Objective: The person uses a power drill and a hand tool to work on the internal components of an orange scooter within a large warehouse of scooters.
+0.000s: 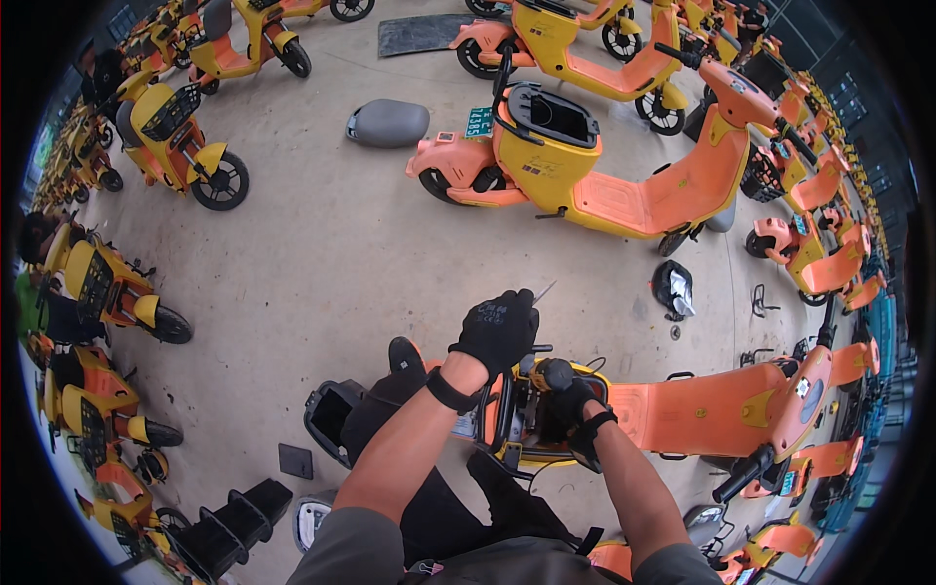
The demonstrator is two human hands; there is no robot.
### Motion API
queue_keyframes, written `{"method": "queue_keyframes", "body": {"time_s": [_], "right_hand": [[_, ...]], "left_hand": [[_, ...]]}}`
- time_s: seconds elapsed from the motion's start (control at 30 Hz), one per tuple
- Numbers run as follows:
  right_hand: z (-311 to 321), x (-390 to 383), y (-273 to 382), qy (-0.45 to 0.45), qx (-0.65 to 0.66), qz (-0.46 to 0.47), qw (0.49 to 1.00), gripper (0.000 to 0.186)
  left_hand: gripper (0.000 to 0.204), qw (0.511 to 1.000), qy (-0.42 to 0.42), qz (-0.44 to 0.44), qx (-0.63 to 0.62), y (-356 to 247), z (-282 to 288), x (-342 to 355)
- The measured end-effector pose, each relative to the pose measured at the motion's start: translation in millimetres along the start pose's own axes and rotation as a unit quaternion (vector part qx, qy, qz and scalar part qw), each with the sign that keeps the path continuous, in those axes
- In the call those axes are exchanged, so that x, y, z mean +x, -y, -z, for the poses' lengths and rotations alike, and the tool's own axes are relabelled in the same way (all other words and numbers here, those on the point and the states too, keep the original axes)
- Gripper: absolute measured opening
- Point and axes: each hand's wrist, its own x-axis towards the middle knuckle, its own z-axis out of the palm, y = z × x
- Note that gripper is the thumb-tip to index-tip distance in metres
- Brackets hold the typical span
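My left hand (492, 330), in a black glove, is raised over the near side of an orange and yellow scooter (663, 419), closed on a thin pointed metal tool (544, 292). My right hand (577, 409), also gloved, grips what looks like a black and yellow power drill (552, 375) at the scooter's open body (515, 450), whose seat compartment is exposed. The drill's tip and what it touches are hidden. A black open bin (331, 421) lies just left of my legs.
Another scooter (624, 205) stands ahead, near a loose grey seat (388, 123) and a dark part with silver wrapping (673, 291). Scooters (146, 302) line both sides. A black plastic housing (224, 531) lies lower left. A person (39, 244) is at the left edge.
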Motion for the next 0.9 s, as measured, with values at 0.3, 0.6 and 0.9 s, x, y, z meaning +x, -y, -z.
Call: {"method": "queue_keyframes", "body": {"time_s": [0.3,0.6,0.9], "right_hand": [[2.8,-12.7,11.9,0.019,-0.119,0.021,0.993,0.033],[7.2,-21.2,24.6,-0.013,-0.105,0.033,0.994,0.028],[-2.2,-14.0,3.8,0.035,0.059,-0.024,0.997,0.033]], "left_hand": [[0.016,1.000,0.007,0.001,0.001,0.7,1.4,-0.8],[0.017,1.000,0.002,-0.004,-0.001,1.2,2.8,2.6],[0.017,1.000,-0.015,-0.013,-0.004,0.6,0.3,-6.0]]}}
